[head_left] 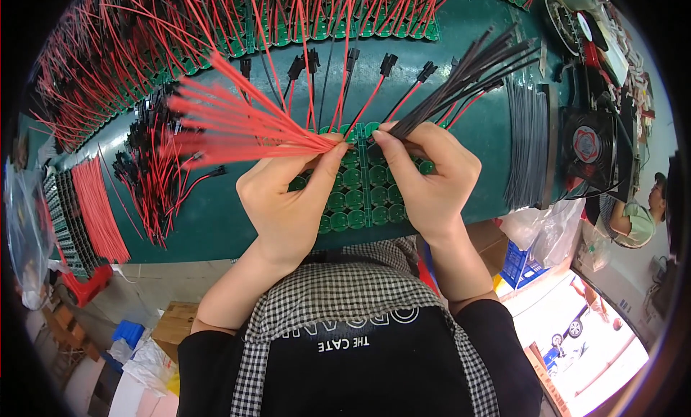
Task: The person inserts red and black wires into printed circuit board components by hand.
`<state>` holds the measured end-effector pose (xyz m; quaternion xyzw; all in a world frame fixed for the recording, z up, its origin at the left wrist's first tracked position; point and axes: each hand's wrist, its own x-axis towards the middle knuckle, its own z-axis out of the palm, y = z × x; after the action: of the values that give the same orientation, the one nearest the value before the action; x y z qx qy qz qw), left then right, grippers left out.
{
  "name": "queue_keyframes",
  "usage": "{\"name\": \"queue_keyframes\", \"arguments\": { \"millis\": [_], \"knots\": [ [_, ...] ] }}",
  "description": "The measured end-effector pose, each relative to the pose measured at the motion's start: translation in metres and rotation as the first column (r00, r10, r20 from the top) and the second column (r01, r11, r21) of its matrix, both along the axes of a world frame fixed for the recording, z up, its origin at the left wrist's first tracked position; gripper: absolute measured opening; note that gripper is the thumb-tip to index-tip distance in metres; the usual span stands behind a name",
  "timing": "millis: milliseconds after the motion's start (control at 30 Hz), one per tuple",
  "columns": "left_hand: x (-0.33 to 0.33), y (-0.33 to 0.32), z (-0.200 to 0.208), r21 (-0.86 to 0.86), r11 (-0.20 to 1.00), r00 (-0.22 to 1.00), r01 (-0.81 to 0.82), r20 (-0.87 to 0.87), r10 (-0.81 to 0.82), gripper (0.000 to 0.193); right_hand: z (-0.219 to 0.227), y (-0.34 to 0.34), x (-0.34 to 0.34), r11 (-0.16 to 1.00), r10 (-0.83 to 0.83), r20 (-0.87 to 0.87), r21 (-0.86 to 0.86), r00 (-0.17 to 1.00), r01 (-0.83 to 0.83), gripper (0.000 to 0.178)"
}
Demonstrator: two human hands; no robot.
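**Red and black wires held over the round boards**

Red thin insulated wires (230, 125), a fanned bundle of them, sit pinched in the left hand (291, 197), thumb and forefinger clenched on their gathered ends so the loose lengths spray out to the left. The right hand (428, 176) grips a bundle of black thin insulated wires (468, 68) the same way, fanning up and to the right. Both bundles meet just above a panel of small round green circuit boards (356, 201) lying on the dark green surface (216, 223); holding the ends close together over it looks meant to keep one wire of each colour within easy reach.

Along the far edge stand rows of green boards with red leads already attached (144, 57). A flat stack of cut red wires (97, 208) lies at the left, a sheaf of black wires (525, 143) at the right beside a small black fan (586, 147).
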<state>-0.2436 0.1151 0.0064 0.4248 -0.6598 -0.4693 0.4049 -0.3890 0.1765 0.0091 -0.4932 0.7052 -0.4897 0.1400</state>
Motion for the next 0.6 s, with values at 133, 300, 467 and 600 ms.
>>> {"name": "queue_keyframes", "arguments": {
  "millis": [133, 300, 467, 600],
  "knots": [
    [-0.0013, -0.0007, -0.0004, -0.031, 0.999, 0.997, 0.024, 0.069, -0.021, 0.013, -0.0029, -0.0031, 0.0016, 0.999, -0.017, -0.012, -0.046, 1.0, 0.016, 0.011],
    [-0.0016, -0.001, -0.003, -0.081, 0.996, 0.996, 0.036, 0.08, -0.03, 0.014, -0.005, -0.0047, 0.0018, 0.995, -0.024, -0.023, -0.093, 0.999, 0.022, 0.013],
    [-0.0026, -0.0012, -0.0031, -0.08, 0.997, 0.995, 0.021, 0.095, -0.013, 0.014, -0.0059, -0.0053, 0.0005, 0.996, -0.013, -0.048, -0.092, 0.999, 0.009, 0.013],
    [-0.0045, -0.0028, -0.0004, -0.095, 0.995, 0.995, 0.031, 0.094, -0.022, 0.014, -0.0039, -0.0046, 0.0007, 0.997, -0.013, -0.054, -0.071, 0.998, 0.009, 0.013]
  ]
}}
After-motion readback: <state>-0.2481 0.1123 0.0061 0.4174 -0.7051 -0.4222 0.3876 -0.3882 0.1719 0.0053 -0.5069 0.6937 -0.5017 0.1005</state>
